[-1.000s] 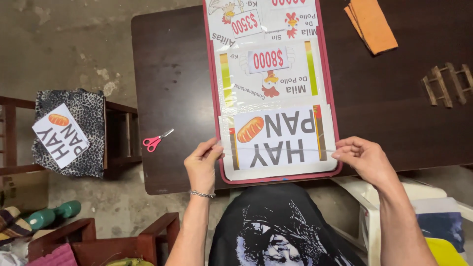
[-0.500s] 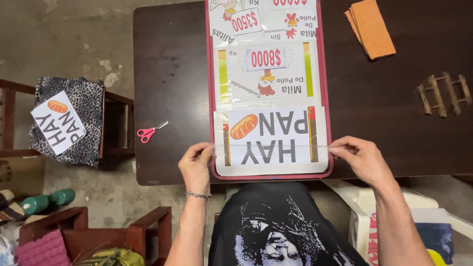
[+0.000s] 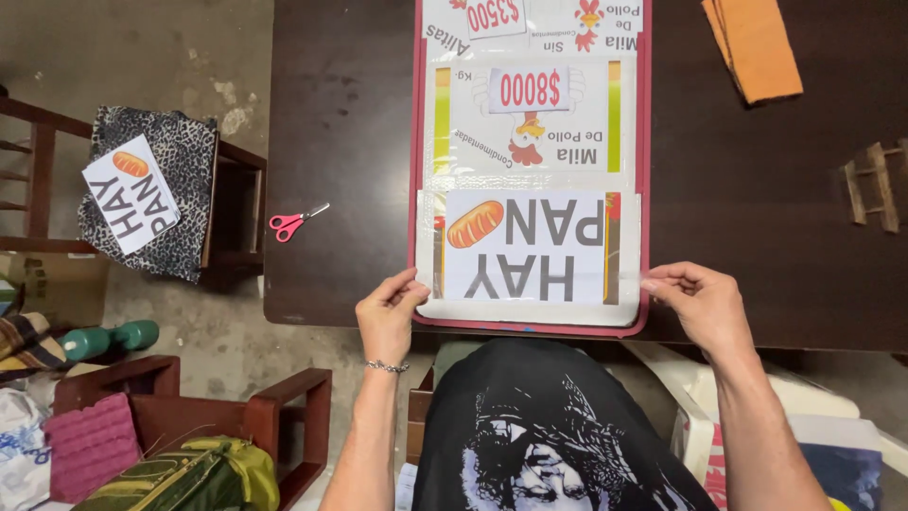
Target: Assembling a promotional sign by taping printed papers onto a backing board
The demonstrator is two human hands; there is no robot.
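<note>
A long red board (image 3: 645,170) lies on a dark wooden table (image 3: 340,123), covered with printed paper signs. The nearest sign (image 3: 530,248) is white with grey letters and a bread picture. My left hand (image 3: 390,312) pinches the sign's lower left corner at the board's near edge. My right hand (image 3: 698,301) pinches a clear strip, apparently tape, at the sign's right edge. Above it sit further signs (image 3: 530,118) with chicken pictures and red price tags.
Red-handled scissors (image 3: 295,221) lie on the table to the left. Folded orange cloth (image 3: 755,47) rests at the far right, with a small wooden frame (image 3: 875,185) nearby. A chair (image 3: 142,189) on the left holds a spotted cloth and another bread sign. Green dumbbells (image 3: 109,339) lie on the floor.
The view has shifted slightly; both hands have slid a little lower along the sign's edges. The board and signs stay in place.
</note>
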